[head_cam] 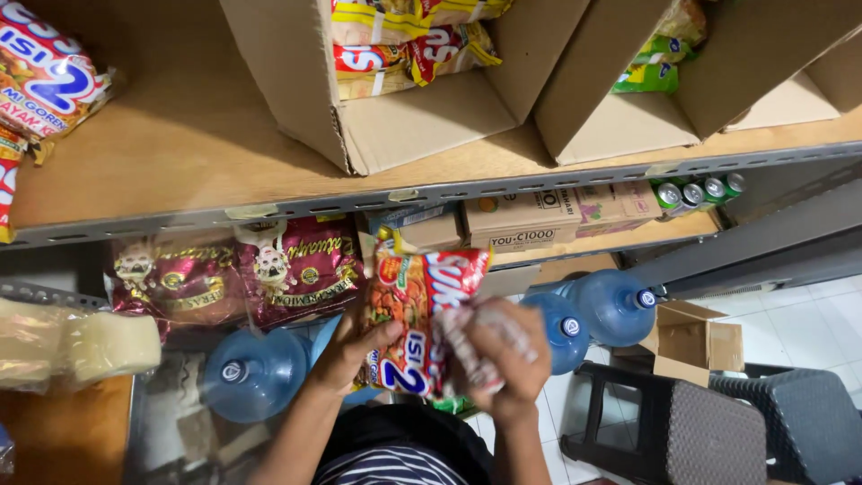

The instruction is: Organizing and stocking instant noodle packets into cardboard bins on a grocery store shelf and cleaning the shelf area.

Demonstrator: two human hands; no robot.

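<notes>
In the low middle of the frame I see my left hand (346, 355) and right hand (503, 355) squeezing a shiny red and orange plastic noodle pack (422, 314), and it could slip down because the wrapper looks slick.

Above the left grip (346, 355) and right grip (503, 355) runs a wooden shelf (180, 135) — open cardboard boxes (395, 108) of noodle packets sit directly on it. Below the grips, blue water jugs (256, 373) stand on the floor (808, 323).
</notes>
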